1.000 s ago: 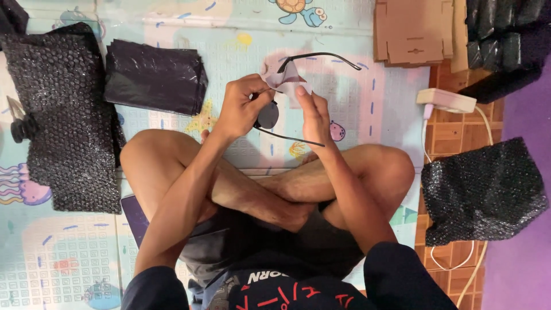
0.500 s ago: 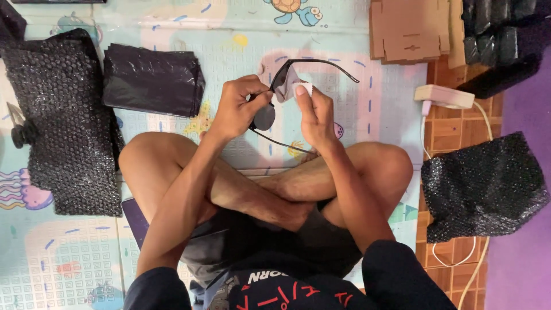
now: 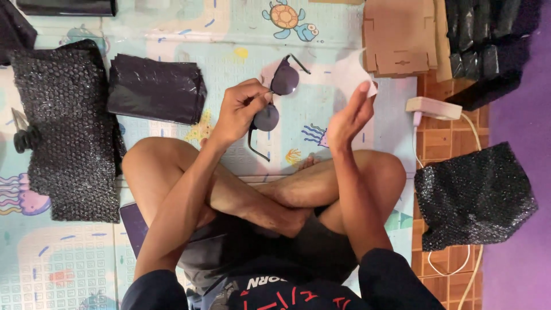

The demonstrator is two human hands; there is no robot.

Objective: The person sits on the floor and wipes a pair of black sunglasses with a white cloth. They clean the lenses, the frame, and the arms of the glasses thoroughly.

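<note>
Holding dark sunglasses (image 3: 274, 97) in the left hand (image 3: 238, 112), a pale cloth (image 3: 350, 74) by the right hand (image 3: 349, 117).

Left hand is closed, pinching the sunglasses at the bridge, one lens above its fingers and one just beside them (temple arms sticking out). Right hand is open, fingers straight, fingertips touching the cloth's edge. Beyond the left hand lies a folded black plastic stack (image 3: 156, 89); further out, black bubble wrap (image 3: 66, 138) on the play mat (image 3: 229, 40).
</note>
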